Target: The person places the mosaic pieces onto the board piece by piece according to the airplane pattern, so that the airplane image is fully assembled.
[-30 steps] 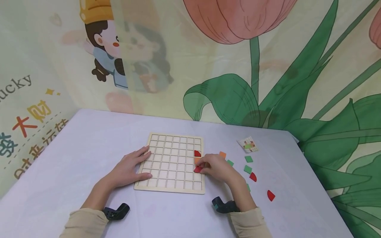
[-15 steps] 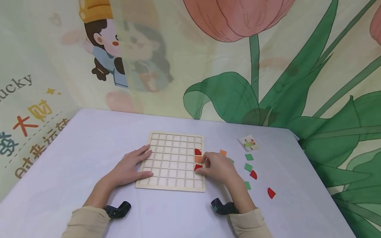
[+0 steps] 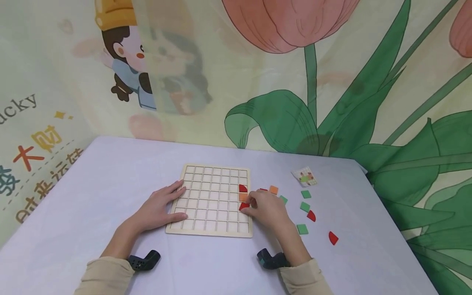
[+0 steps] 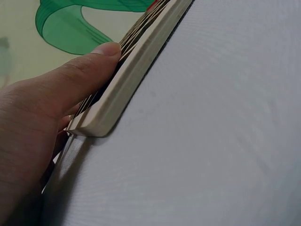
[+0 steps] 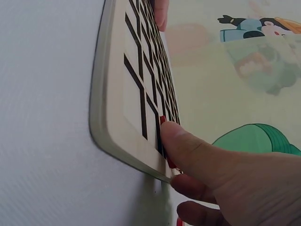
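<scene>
A pale wooden grid board [image 3: 206,200] lies on the table. My left hand [image 3: 159,207] rests along its left edge; in the left wrist view the thumb [image 4: 94,66] lies on the rim. At the board's right column, my right hand [image 3: 269,208] holds a red quarter-circle tile [image 3: 243,206] with the thumb against it and the fingers curled. In the right wrist view the thumb [image 5: 188,146] covers much of that tile. Above it in the same column sit an orange square tile [image 3: 243,197] and another red quarter-circle tile [image 3: 242,188].
Loose tiles lie right of the board: an orange square [image 3: 273,189], several green squares [image 3: 302,229] and red quarter-circles [image 3: 333,238]. A small patterned card [image 3: 305,176] lies behind them. A printed cloth backdrop [image 3: 184,135] stands behind the white table.
The right hand's fingers shift slightly at the lower red tile, which has settled closer into its cell below the orange one. The left hand stays on the board's edge.
</scene>
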Motion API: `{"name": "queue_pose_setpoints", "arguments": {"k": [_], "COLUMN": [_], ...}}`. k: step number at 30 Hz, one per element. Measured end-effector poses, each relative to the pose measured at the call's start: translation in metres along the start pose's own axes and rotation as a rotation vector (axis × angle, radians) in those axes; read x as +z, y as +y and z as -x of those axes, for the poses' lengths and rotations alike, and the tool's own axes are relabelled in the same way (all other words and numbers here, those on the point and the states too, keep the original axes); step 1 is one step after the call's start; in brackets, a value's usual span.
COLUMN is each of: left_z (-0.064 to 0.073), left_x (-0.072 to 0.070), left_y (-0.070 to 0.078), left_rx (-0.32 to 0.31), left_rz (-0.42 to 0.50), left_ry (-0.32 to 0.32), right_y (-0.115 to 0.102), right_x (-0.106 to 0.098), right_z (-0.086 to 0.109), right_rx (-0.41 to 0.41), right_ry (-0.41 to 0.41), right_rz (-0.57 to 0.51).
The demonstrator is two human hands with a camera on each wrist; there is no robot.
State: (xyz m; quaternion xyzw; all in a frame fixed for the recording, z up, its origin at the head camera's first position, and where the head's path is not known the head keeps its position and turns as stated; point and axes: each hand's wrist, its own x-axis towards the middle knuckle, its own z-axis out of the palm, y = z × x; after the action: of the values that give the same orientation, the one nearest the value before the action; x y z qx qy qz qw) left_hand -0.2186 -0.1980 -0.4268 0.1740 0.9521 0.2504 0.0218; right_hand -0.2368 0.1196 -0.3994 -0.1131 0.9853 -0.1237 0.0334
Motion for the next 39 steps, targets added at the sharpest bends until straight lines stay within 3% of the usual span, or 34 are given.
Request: {"name": "queue_pose_setpoints", "arguments": {"k": [16, 30, 39], "left_z": [0.002, 0.0, 0.001], "left_x": [-0.001, 0.0, 0.002], "left_y": [0.001, 0.001, -0.001], "left_rx": [0.025, -0.008, 0.0], "left_rz": [-0.025, -0.02, -0.002], "left_ry": [0.029, -0.005, 0.007], "right_y": [0.008, 0.012, 0.017], "right_x": [0.001, 0.003, 0.008], "right_z": [-0.003, -0.007, -0.009], "right_rx": [-0.061, 0.003, -0.032], "right_ry": [0.012, -0.014, -0.023], "right_rz": [-0.106, -0.193, -0.149]}}
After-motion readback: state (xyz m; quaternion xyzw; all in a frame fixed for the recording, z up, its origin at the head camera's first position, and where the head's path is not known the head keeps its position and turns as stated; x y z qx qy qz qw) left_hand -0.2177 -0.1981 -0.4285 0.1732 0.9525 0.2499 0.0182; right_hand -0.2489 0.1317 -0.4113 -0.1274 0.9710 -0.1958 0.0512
